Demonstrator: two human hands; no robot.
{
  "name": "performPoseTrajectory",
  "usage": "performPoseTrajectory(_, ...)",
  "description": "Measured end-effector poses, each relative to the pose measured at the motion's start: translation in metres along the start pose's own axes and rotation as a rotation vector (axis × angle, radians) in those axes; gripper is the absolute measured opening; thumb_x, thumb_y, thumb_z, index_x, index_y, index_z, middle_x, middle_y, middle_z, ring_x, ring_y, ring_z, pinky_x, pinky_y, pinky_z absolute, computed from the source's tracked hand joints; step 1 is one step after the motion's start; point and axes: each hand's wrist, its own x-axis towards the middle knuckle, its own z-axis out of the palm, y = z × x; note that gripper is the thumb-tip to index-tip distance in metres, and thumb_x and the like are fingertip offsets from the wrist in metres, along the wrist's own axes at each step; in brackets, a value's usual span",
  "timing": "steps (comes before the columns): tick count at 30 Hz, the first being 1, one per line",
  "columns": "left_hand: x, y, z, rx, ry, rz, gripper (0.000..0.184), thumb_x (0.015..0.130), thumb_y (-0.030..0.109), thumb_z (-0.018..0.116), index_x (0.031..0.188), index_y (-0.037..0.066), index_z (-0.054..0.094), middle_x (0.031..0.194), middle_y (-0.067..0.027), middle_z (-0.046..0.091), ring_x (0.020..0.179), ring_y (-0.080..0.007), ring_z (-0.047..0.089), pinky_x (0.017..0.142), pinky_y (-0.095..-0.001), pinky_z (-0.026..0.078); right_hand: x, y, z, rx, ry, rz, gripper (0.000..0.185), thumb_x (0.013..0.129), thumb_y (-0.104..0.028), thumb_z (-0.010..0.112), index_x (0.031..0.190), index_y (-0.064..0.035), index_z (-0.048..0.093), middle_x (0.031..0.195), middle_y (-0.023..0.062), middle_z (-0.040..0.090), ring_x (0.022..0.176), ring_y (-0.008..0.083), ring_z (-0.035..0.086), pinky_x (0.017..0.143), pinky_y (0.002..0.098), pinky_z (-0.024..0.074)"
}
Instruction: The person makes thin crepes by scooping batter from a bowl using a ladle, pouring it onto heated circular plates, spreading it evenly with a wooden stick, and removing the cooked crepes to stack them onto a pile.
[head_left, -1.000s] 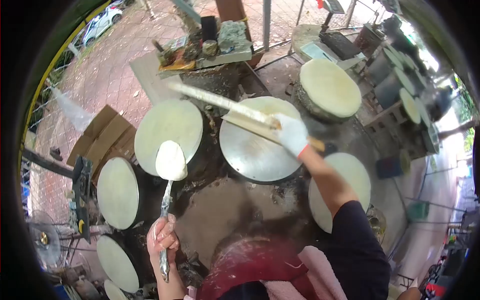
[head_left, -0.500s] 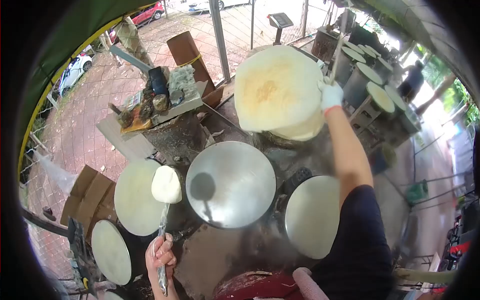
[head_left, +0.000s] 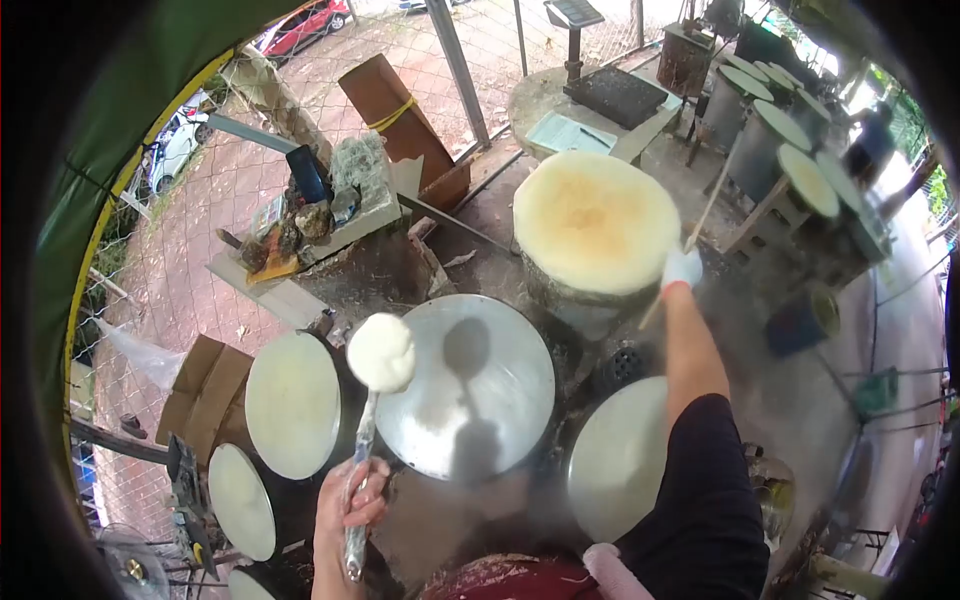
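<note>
My left hand [head_left: 352, 502] is wrapped round the handle of a batter-smeared ladle [head_left: 364, 432]. A thick mound of white batter [head_left: 382, 353] covers the ladle's head, held above the left edge of a bare metal griddle [head_left: 500, 400], on which shadows fall. My right hand [head_left: 683, 268], in a white glove, grips a thin wooden stick [head_left: 712, 205] slanting across it. Beside that hand, a round pale flatbread [head_left: 597, 222], browned in the middle, lies flat on a round stand [head_left: 590, 305].
Batter-coated griddles stand at left [head_left: 293, 404], lower left [head_left: 242, 502] and right [head_left: 622, 460]. A dark perforated cylinder [head_left: 621, 369] is near my right forearm. More round griddles [head_left: 808, 180] line the far right. A rock-laden ledge [head_left: 330, 225] and wire fence lie beyond.
The flatbread, raised at the stick before, now lies flat on the stand. My right hand has come down with the stick. My left hand has brought the loaded ladle right, over the bare griddle's edge.
</note>
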Motion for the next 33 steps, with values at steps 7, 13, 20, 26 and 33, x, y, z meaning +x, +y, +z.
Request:
performPoseTrajectory(7,0.089,-0.042,0.008,0.405,-0.025,-0.027,0.034,0.1,0.029,0.048,0.101,-0.003,0.057,0.057,0.0015,0.036,0.04,-0.0063,0.028,0.037,-0.0232,0.02,-0.123,0.006,-0.074,0.315,-0.249,-0.487,0.055,0.089,-0.014,0.065,0.137,0.002,0.044,0.117,0.0165,0.061,0.102,0.0232,0.062,0.081,0.0333,0.0492)
performPoseTrajectory(13,0.206,-0.115,-0.052,1.359,0.052,0.572,0.032,0.091,0.023,0.059,0.11,-0.002,0.052,0.07,-0.0163,0.06,0.061,-0.0318,0.061,0.054,-0.0442,0.048,-0.347,0.044,-0.153,0.407,-0.779,0.216,0.054,0.09,-0.016,0.067,0.137,0.0027,0.046,0.109,0.0071,0.066,0.094,0.0152,0.062,0.082,0.0247,0.048)
performPoseTrajectory(20,0.182,-0.041,-0.098,1.518,0.256,0.978,0.038,0.09,0.021,0.058,0.119,-0.002,0.048,0.082,-0.0246,0.064,0.072,-0.0444,0.062,0.064,-0.0516,0.048,-0.452,0.062,-0.142,-0.433,-0.661,-0.086,0.05,0.092,-0.036,0.06,0.135,-0.0131,0.051,0.099,0.0223,0.066,0.091,0.0344,0.065,0.078,0.0423,0.0494)
performPoseTrajectory(26,0.114,0.012,-0.155,1.184,0.312,0.994,0.026,0.092,0.012,0.055,0.112,-0.004,0.053,0.084,-0.0214,0.062,0.074,-0.0346,0.061,0.068,-0.0414,0.049,-0.46,0.022,-0.124,-0.259,-0.757,-0.187,0.045,0.093,-0.029,0.059,0.129,-0.0016,0.054,0.114,0.017,0.066,0.106,0.0273,0.064,0.088,0.0331,0.0492)
performPoseTrajectory(33,0.057,-0.01,-0.244,1.09,0.339,0.676,0.012,0.092,0.008,0.051,0.097,-0.002,0.057,0.067,-0.0044,0.053,0.056,-0.0126,0.051,0.052,-0.0285,0.042,-0.46,0.061,-0.1,0.078,-0.912,0.113,0.04,0.09,-0.02,0.06,0.126,-0.0032,0.058,0.112,0.018,0.066,0.109,0.0236,0.063,0.092,0.0301,0.0473)
